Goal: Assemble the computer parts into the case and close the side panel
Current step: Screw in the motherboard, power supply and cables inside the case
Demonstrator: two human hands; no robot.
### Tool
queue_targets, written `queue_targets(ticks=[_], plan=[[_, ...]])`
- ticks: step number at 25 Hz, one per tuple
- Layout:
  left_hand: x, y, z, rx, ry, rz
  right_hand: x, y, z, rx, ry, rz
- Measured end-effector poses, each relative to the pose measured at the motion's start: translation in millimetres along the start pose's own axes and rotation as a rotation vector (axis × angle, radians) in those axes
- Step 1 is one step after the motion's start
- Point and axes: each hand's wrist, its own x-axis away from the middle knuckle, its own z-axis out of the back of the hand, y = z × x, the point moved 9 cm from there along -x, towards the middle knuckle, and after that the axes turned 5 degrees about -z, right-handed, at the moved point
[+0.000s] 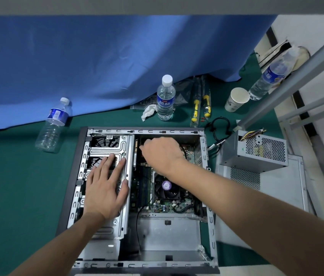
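Observation:
An open computer case (209, 216) lies flat on the green mat, its motherboard and CPU fan (167, 187) exposed. My left hand (105, 186) rests flat, fingers straight, on the silver drive cage (105, 148) at the case's left. My right hand (161, 151) reaches into the far end of the motherboard bay with fingers curled down; what they touch is hidden beneath the hand. A grey power supply (256, 154) with loose cables stands outside the case on the right, on top of the perforated side panel (276, 188).
Three water bottles stand or lie around: one (53, 124) on its side at left, one (165, 97) upright behind the case, one (270, 78) at right. Yellow-handled screwdrivers (201, 104), a paper cup (236, 99), a crumpled tissue (148, 112) and a blue cloth (97, 66) lie behind.

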Motion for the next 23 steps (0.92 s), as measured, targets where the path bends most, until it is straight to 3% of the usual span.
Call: queue_targets(ticks=[4,8,12,14,16,18,21,23], plan=[[1,-1,-1,-0.010,-0.002,-0.004,-7,18,-11,-0.226,-0.295,-0.014],[0,0,0,0.000,0.005,-0.005,2,1,8,-0.077,-0.126,0.194],[0,2,3,0.009,0.013,-0.012,2,0,6,0.005,0.022,0.037],[0,2,3,0.009,0.012,-0.010,-6,7,2,0.008,-0.008,-0.022],[0,2,2,0.003,0.008,-0.008,-12,15,-8,-0.103,-0.163,-0.048],[0,1,1,0.001,0.010,-0.007,-8,11,-10,-0.192,-0.304,0.047],[0,0,-1,-0.002,0.011,-0.009,-4,-1,6,-0.116,-0.136,0.267],[0,-1,-2,-0.006,0.014,-0.009,-1,-1,7,-0.081,-0.063,0.261]])
